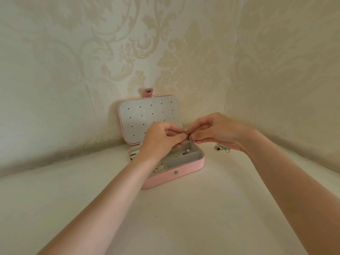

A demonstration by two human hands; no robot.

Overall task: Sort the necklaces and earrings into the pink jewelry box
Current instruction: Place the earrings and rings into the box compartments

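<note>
One open pink jewelry box (181, 167) holds a pearl earring (188, 150); both hands (161, 139) (217, 132) pinch one small earring (189, 137) above it.

A pink jewelry box (184, 169) with pale grey lining, its open lid (149, 118) dotted with small dark holes. Cream damask-patterned wallpaper (165, 52) behind. An off-white desk (184, 218).

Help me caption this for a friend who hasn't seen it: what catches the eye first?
Both hands, left and right, meet at centre, pinching a small earring above the open pink jewelry box. Its grey lid panel, dotted with holes, leans against the patterned wall. A few loose pieces lie right of the box.
</note>
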